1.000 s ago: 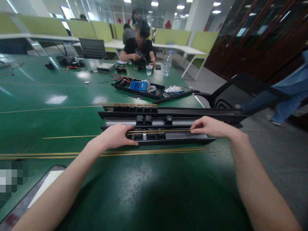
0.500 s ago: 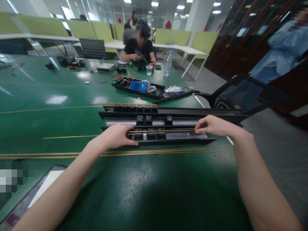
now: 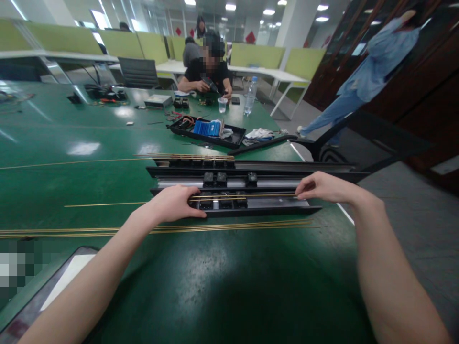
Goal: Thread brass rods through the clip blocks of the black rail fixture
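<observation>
Right fingers [image 3: 303, 193] moved rightward, pinching rod [image 3: 270, 195] | left fingers [image 3: 196, 211] apart | channel [image 3: 274, 203]: black blocks [image 3: 240, 202]

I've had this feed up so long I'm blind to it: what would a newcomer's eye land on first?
Probably the right grip, pinching a thin brass-coloured rod over the nearest black channel, with the left grip spread across that channel's left end. Next, the bright blue item in the black tray beyond the channels, then the person in light blue at upper right.
</observation>
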Available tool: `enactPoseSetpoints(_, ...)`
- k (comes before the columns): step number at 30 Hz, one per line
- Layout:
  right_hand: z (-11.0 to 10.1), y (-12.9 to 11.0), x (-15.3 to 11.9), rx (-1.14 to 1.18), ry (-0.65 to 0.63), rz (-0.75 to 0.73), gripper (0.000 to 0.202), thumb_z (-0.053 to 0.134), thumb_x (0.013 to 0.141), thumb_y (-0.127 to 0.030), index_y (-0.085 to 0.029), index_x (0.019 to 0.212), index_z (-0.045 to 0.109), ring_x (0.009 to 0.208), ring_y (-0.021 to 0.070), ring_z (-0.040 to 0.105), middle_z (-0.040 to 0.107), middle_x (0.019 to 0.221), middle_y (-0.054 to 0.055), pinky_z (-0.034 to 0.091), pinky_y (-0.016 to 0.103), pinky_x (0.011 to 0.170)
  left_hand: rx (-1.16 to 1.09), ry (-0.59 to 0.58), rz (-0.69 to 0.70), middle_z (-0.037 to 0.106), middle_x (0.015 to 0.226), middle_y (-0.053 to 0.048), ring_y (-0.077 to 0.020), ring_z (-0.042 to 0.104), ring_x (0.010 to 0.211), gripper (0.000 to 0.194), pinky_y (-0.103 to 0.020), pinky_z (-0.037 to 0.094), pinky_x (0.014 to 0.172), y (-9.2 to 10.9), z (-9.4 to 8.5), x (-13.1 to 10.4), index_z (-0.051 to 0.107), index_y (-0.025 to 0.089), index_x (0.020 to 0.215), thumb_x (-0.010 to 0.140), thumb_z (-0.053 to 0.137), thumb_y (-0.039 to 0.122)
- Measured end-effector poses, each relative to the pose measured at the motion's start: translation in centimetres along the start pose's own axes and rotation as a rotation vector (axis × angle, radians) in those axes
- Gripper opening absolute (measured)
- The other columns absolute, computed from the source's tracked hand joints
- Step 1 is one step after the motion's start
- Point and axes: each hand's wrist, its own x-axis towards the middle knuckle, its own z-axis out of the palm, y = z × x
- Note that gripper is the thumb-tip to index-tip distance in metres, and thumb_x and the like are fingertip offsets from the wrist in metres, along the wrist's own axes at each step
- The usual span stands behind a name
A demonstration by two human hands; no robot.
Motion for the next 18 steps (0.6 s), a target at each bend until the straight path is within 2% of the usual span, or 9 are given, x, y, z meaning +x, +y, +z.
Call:
enactPoseSetpoints(4, -0.8, 0.7, -0.6, -0.029, 0.028, 0.012, 0.029, 0.067, 0.077, -0.040, -0.021, 0.094, 0.081, 0.090, 0.0269, 0.073, 0.080, 0.097, 0.005, 0.054, 0.037, 0.085, 0.000, -0.002, 0.000, 0.074, 0.117, -0.011, -0.0333, 0.069, 0.104, 0.077, -0.038, 0.052, 0.085, -0.1, 0.0, -0.1, 0.066, 0.023, 0.124, 0.071, 0.058, 0.079)
enactPoseSetpoints(7, -0.6, 0.0, -0.5, -0.048, 0.114, -0.003, 0.031, 0.061, 0.082, -0.037, -0.021, 0.102, 0.080, 0.095, 0.0267, 0.072, 0.080, 0.104, 0.006, 0.053, 0.037, 0.089, 0.012, 0.001, 0.006, 0.074, 0.117, -0.011, -0.0330, 0.069, 0.103, 0.077, -0.038, 0.053, 0.085, -0.1, 0.1, 0.0, 0.066, 0.022, 0.123, 0.072, 0.058, 0.079)
enactPoseSetpoints(10, 0.8, -2.5, 0.4, -0.079, 0.259, -0.073, 0.032, 0.058, 0.088, -0.042, -0.021, 0.102, 0.078, 0.096, 0.0257, 0.071, 0.079, 0.106, 0.005, 0.052, 0.035, 0.087, 0.011, -0.002, 0.013, 0.074, 0.116, -0.010, -0.0327, 0.070, 0.102, 0.076, -0.038, 0.053, 0.085, -0.2, 0.2, 0.1, 0.066, 0.023, 0.122, 0.072, 0.058, 0.080)
enactPoseSetpoints(12, 2.4, -4.9, 1.2, -0.080, 0.296, -0.152, 0.034, 0.052, 0.093, -0.044, -0.022, 0.099, 0.077, 0.094, 0.0247, 0.071, 0.079, 0.103, 0.005, 0.051, 0.033, 0.084, 0.005, -0.002, 0.017, 0.074, 0.116, -0.010, -0.0323, 0.070, 0.102, 0.075, -0.038, 0.053, 0.085, -0.3, 0.3, 0.1, 0.066, 0.024, 0.121, 0.072, 0.058, 0.080)
enactPoseSetpoints(15, 5.1, -8.2, 2.2, -0.115, 0.257, -0.252, 0.038, 0.045, 0.098, -0.046, -0.023, 0.089, 0.074, 0.083, 0.0222, 0.069, 0.078, 0.092, 0.004, 0.047, 0.030, 0.075, 0.011, 0.008, 0.012, 0.074, 0.117, -0.010, -0.0326, 0.070, 0.103, 0.077, -0.038, 0.053, 0.085, -0.3, 0.4, 0.2, 0.066, 0.024, 0.122, 0.071, 0.058, 0.081)
enactPoseSetpoints(18, 7.1, -10.5, 2.7, -0.177, 0.244, -0.339, 0.040, 0.042, 0.101, -0.043, -0.022, 0.078, 0.067, 0.077, 0.0206, 0.066, 0.074, 0.082, 0.005, 0.041, 0.029, 0.069, 0.012, 0.013, 0.003, 0.074, 0.118, -0.010, -0.0330, 0.070, 0.104, 0.077, -0.038, 0.053, 0.086, -0.3, 0.3, 0.2, 0.066, 0.024, 0.123, 0.070, 0.059, 0.080)
